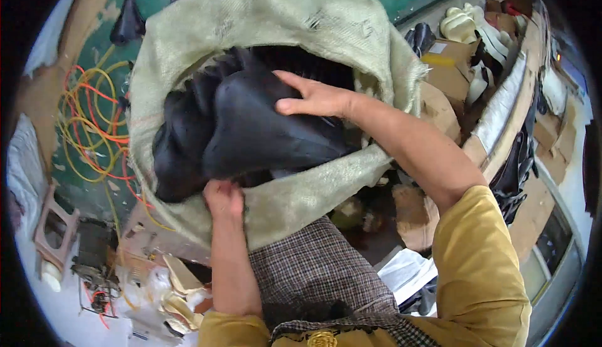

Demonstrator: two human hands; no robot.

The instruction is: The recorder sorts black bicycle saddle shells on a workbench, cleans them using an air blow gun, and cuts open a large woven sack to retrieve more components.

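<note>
A large woven sack (219, 15), pale green with its rim rolled outward, stands in front of me. Several black, smooth pieces shaped like bicycle saddles lie stacked inside. Across the top of them is one black bicycle saddle (266, 127). My right hand (316, 98) rests on its upper side, thumb and forefinger spread apart; the other fingers are poorly seen. My left hand (224, 199) is curled at the saddle's lower edge, beside the near rim of the sack, its fingertips partly hidden.
Another black saddle (130, 18) lies on the green floor (100, 27) at far left. Yellow and orange hoses (94, 121) coil left of the sack. Cardboard boxes (448, 65) and pale saddle-like shapes (461, 24) fill the right side, along a curved wooden edge (511, 105).
</note>
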